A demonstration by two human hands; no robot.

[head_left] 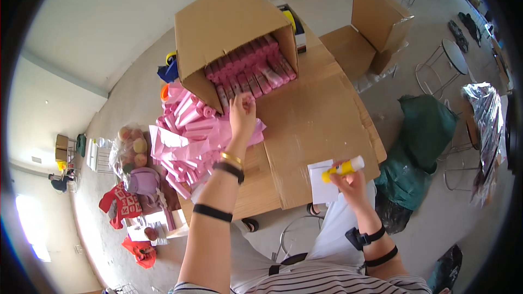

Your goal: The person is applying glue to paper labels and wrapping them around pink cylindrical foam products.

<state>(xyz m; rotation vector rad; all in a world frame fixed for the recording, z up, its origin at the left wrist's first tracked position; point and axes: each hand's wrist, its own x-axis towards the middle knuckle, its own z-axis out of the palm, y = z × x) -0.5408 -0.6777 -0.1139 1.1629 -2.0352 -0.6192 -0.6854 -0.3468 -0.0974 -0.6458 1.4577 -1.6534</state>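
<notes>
An open cardboard box lies on its side on the table, with rows of pink rolls packed inside. My left hand is at the lower edge of its opening, against the nearest rolls. Its fingers are curled together, and I cannot make out what is between them. Beside that hand spreads a heap of loose pink plastic rolls. My right hand grips a yellow glue stick with a white end, held over white paper slips near the front of the table.
A flat cardboard sheet covers part of the wooden table. Beyond the right edge are an empty-looking open carton, a green sack and a round stool. Bagged fruit and a red bag are at left.
</notes>
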